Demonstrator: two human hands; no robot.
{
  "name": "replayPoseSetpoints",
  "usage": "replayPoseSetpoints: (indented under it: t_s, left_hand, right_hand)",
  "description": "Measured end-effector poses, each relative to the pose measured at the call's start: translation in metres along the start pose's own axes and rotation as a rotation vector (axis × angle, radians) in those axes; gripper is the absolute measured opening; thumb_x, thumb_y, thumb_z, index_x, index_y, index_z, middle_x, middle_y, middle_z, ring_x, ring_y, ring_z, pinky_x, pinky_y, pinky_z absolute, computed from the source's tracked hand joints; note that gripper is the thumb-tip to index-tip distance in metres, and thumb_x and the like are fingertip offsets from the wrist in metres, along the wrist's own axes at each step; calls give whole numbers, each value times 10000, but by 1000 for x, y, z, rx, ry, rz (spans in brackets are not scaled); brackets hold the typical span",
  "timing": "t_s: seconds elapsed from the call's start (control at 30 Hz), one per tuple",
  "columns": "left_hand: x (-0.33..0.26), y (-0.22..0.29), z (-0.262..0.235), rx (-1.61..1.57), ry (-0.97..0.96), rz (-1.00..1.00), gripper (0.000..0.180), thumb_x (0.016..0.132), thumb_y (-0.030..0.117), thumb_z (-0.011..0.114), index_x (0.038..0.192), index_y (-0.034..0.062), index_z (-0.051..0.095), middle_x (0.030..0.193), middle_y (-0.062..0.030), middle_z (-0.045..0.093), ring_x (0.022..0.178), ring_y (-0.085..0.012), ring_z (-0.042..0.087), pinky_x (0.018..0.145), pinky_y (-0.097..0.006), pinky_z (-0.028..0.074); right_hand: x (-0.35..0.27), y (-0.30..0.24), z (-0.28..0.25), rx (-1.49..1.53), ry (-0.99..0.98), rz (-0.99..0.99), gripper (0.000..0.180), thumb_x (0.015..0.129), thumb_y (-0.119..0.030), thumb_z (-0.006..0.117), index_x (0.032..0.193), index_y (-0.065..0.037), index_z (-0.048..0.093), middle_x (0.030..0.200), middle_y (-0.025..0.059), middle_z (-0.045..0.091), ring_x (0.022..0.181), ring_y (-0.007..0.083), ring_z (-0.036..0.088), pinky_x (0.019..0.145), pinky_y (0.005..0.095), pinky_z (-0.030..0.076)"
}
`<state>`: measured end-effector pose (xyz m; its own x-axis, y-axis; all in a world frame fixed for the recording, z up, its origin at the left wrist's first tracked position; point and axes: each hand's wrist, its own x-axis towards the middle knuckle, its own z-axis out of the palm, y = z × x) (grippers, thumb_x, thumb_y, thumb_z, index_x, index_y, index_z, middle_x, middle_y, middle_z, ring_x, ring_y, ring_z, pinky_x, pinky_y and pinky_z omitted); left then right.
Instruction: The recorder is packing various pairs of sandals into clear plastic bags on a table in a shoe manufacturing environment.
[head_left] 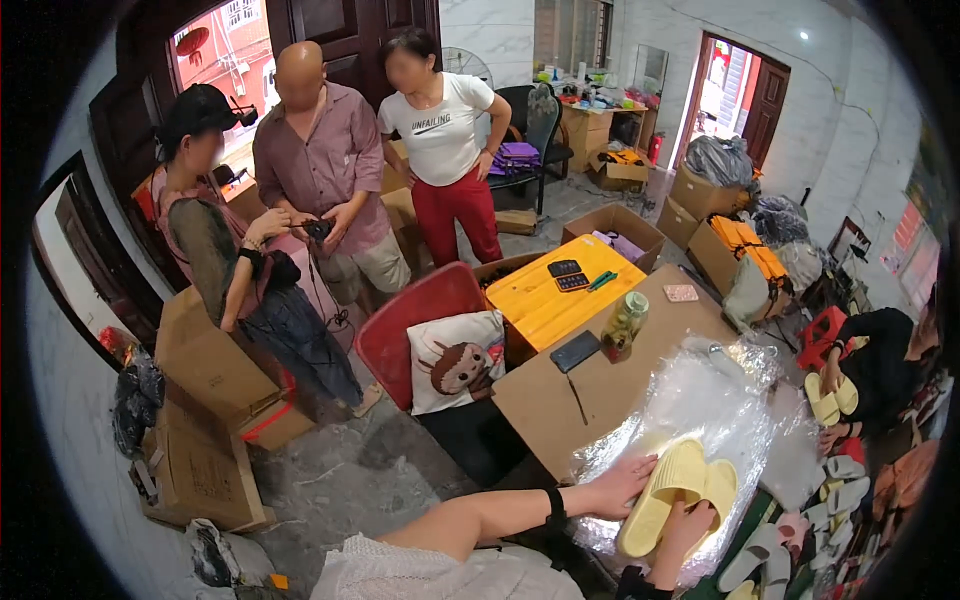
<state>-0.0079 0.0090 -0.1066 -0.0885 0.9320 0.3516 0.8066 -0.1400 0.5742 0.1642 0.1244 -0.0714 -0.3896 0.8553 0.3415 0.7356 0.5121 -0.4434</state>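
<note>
Over a heap of clear plastic bags [700,390] lies a pair of pale yellow slippers, the left slipper [668,480] partly overlapping the right slipper [722,488]. From the left, my left hand [618,488] grips the side of the left slipper, its fingertips partly hidden. My right hand [688,527] is closed around the pair from the near side, with its fingers between the two slippers. Black bands circle both wrists.
A cardboard-topped table [540,400] bears a phone [575,350] and a jar [625,325]. Beyond stands a yellow table [540,300] with a calculator [568,275]. At right, another person's hand [832,375] holds yellow slippers [830,400] near piled footwear [840,490]. Three people stand at left.
</note>
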Motion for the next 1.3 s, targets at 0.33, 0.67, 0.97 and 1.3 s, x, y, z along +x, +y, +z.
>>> replayPoseSetpoints:
  t_s: [0.33,0.67,0.97,1.3]
  left_hand:
    - [3,0,-2,36,35,23,847,874,451,629,1491,-47,332,1585,-270,259,1476,-407,241,1207,-494,206]
    - [8,5,-18,9,-241,-14,1243,643,652,767,1518,-72,262,1601,-334,120,1503,-440,122,1226,-500,134]
    - [36,28,-66,172,-386,-47,1225,519,603,877,1405,-97,403,1493,-394,309,1443,-494,256,1202,-522,207]
    - [25,41,-45,126,-345,239,613,808,215,709,1384,111,526,1503,-159,439,1380,-406,407,1121,-488,368]
  right_hand:
    - [-7,31,-31,47,178,144,218,860,-100,587,952,96,563,948,296,580,861,466,566,755,478,471]
    - [-80,74,-111,-201,248,393,311,903,-215,582,859,84,653,834,269,646,726,391,597,662,462,493]
    - [-102,66,-118,291,384,497,137,849,-35,608,956,48,588,874,123,519,842,257,490,789,374,435]
    - [-118,54,-158,288,504,269,265,865,-14,668,1120,40,620,1066,164,601,910,303,567,760,353,455]
